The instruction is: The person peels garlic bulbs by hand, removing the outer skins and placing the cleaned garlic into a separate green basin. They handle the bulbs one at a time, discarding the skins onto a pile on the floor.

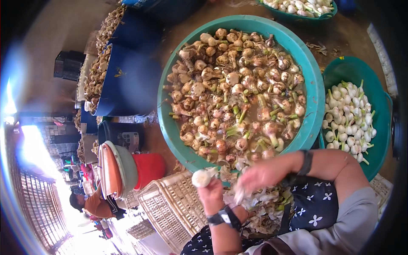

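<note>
My left hand is closed around a peeled white garlic bulb, its pale round end turned outward. To its right, my right hand is blurred by motion, fingers pointing down and leftward; whether it holds a strip of skin is unclear. Beneath both hands, a heap of loose papery skins lies in my lap. Just beyond them stands a wide green tub, full of brown, unpeeled garlic bulbs in murky water, some with green stems.
At the right, a green basket holds clean white bulbs; another green container of them is at the top. Blue bins heaped with bulbs, a red bucket and a woven crate stand left. A person is farther off.
</note>
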`<move>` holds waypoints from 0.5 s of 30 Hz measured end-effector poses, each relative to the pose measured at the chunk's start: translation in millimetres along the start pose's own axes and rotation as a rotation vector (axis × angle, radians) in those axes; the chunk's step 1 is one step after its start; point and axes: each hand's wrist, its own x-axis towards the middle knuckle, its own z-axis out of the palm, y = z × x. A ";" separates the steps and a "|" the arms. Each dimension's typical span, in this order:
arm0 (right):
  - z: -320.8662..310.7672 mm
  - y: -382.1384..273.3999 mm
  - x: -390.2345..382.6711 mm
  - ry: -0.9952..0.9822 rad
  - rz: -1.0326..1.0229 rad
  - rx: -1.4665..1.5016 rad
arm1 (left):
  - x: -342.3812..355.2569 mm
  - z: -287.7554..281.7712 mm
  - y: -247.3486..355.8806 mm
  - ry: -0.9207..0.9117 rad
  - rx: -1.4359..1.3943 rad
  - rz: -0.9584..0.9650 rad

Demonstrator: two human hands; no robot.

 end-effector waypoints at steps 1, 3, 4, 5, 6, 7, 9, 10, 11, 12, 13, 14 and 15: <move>13.4 6.6 -3.5 -0.150 0.065 -0.330 | -6.5 -3.5 16.1 0.118 0.073 0.166; -0.4 9.4 -1.5 -0.237 0.167 -0.552 | -34.7 -41.6 14.3 0.218 0.319 0.195; -12.9 5.3 4.0 0.045 0.266 -0.721 | -62.1 -69.0 -0.5 0.214 0.513 0.097; -28.9 -2.6 7.6 0.328 0.353 -0.880 | -85.7 -76.1 -12.7 0.201 0.605 0.036; -55.4 4.9 10.0 0.365 0.384 -1.030 | -97.0 -79.9 -18.7 0.193 0.625 0.019; -80.7 28.4 1.6 0.415 0.461 -1.189 | -91.1 -79.8 -23.7 0.182 0.588 0.022; -106.5 83.4 -8.6 0.266 0.620 -1.373 | -64.6 -56.0 1.6 0.157 0.309 0.189; -107.0 101.1 5.3 0.268 0.607 -1.380 | -51.0 -42.2 27.4 0.107 0.108 0.287; -101.3 111.6 12.0 -0.019 0.662 -1.532 | -41.0 -29.2 39.7 0.030 -0.021 0.334; -99.4 120.9 14.8 -0.320 0.712 -1.665 | -27.7 -20.3 36.0 -0.080 -0.029 0.297; -95.4 116.1 18.7 -0.322 0.704 -1.666 | -18.1 -27.5 29.6 -0.198 0.068 0.258; -90.1 99.7 20.9 -0.055 0.667 -1.427 | -7.6 -32.6 12.8 -0.316 0.162 0.221; -87.1 83.3 19.0 0.192 0.626 -1.171 | -14.0 -4.8 -17.5 -0.116 0.383 0.227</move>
